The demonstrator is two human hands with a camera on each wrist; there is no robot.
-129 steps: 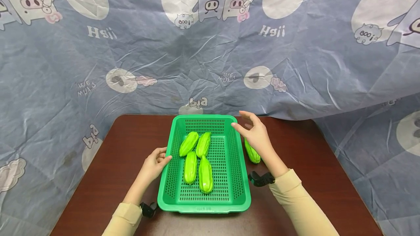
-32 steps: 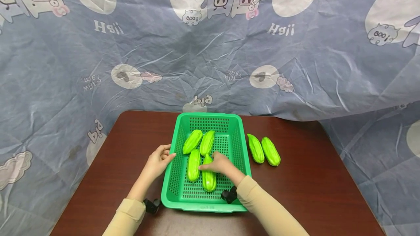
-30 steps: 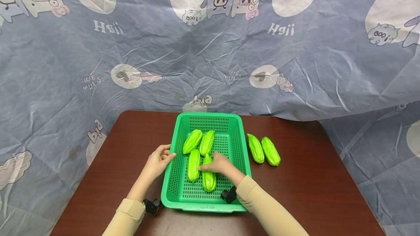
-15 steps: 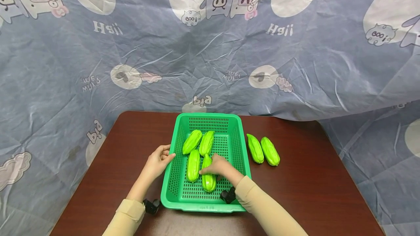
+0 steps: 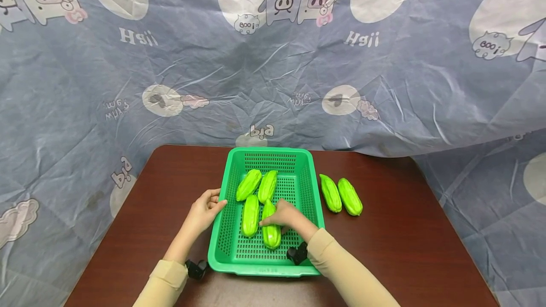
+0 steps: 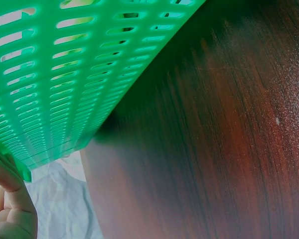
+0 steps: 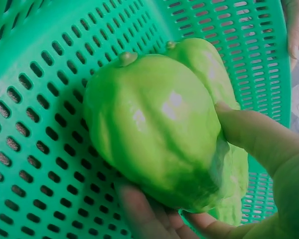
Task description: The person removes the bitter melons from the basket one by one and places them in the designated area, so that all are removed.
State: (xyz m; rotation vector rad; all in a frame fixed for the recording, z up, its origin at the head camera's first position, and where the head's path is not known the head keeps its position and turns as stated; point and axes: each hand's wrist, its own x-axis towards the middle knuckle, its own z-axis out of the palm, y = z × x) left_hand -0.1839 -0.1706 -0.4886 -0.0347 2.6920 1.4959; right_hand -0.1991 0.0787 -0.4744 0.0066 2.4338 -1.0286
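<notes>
A green plastic basket (image 5: 294,184) with slotted walls holds several pale green bitter melons, among them an upright one (image 5: 250,215) left of centre. My right hand (image 5: 286,215) reaches inside and grips the near-right bitter melon (image 5: 271,238), thumb on one side and fingers on the other. In the right wrist view that bitter melon (image 7: 149,129) lies between thumb and fingers, with another bitter melon (image 7: 204,64) behind it. My left hand (image 5: 204,210) pinches the basket's left rim, thumb over the edge; in the left wrist view its curled fingers (image 6: 12,209) show at the basket's corner.
Two more bitter melons lie side by side on the brown table (image 5: 396,240), right of the basket: a pointed one (image 5: 330,194) and a blunter one (image 5: 350,197). A grey-blue printed cloth (image 5: 273,70) hangs behind the table.
From above the basket's right rim, my right hand has moved inside onto a bitter melon. Two bitter melons now show on the right, where one was partly visible. My left hand stays at the rim.
</notes>
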